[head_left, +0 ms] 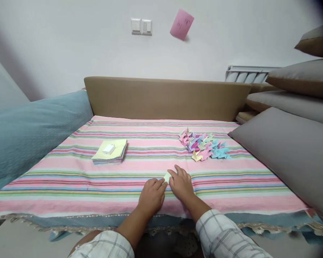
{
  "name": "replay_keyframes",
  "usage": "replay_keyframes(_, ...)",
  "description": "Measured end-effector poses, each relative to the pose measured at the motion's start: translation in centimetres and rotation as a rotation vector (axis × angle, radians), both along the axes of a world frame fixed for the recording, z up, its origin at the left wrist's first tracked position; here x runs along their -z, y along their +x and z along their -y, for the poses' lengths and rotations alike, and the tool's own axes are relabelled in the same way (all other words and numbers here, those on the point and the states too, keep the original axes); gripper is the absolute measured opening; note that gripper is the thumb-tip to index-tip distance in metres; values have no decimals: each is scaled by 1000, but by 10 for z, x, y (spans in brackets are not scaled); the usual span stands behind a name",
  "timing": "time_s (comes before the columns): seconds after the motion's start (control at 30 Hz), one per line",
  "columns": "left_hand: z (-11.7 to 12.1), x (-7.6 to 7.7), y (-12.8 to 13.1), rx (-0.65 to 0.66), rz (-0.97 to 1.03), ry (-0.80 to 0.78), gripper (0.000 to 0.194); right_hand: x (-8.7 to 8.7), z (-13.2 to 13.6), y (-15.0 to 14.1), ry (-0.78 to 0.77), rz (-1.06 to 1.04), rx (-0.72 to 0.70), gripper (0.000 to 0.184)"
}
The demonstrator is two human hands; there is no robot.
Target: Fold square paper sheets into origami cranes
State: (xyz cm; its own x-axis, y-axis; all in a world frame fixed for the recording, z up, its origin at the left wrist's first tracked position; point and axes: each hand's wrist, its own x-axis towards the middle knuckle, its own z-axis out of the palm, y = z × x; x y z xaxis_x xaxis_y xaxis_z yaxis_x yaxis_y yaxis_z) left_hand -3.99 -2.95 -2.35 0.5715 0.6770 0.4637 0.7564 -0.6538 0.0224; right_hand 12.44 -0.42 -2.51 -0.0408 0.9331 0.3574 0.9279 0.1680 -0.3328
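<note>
A small, pale green piece of folded paper (pixel 167 177) lies on the striped cloth between my two hands. My left hand (pixel 152 195) has its thumb and fingertips closed on the paper's left edge. On the other side, my right hand (pixel 181 183) presses thumb and index finger on its right edge, the other fingers curled beside it. My fingers cover part of the paper, so its full shape is hidden. Beyond my right hand sits a cluster of folded paper cranes (pixel 201 145) in pink, purple, green, yellow and blue.
To the left stands a stack of coloured paper sheets (pixel 118 150) with a white charger-like block (pixel 108 149) on top. The striped cloth (pixel 78 175) covers the seat. A blue-covered armrest (pixel 37 125) bounds the left, grey cushions (pixel 290 150) the right, a brown backrest (pixel 164 98) the back.
</note>
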Motion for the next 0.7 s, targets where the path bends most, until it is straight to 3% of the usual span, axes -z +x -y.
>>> replay_keyframes(0.13,1,1,0,-24,17,-20,34,3,-6,2,-28,-26,24,43)
replay_keyframes(0.27,2,-1,1,-26,17,-51,35,5,2,9,68,-102,-39,43)
replay_keyframes(0.33,2,-3,1,-23,10,-65,35,5,9,13,149,-88,-164,40)
replay_keyframes(0.43,2,-5,1,-29,5,-83,36,3,15,13,152,-21,-400,37)
replay_keyframes(0.7,11,-3,-3,-84,56,-20,32,-3,12,7,58,-53,-247,31)
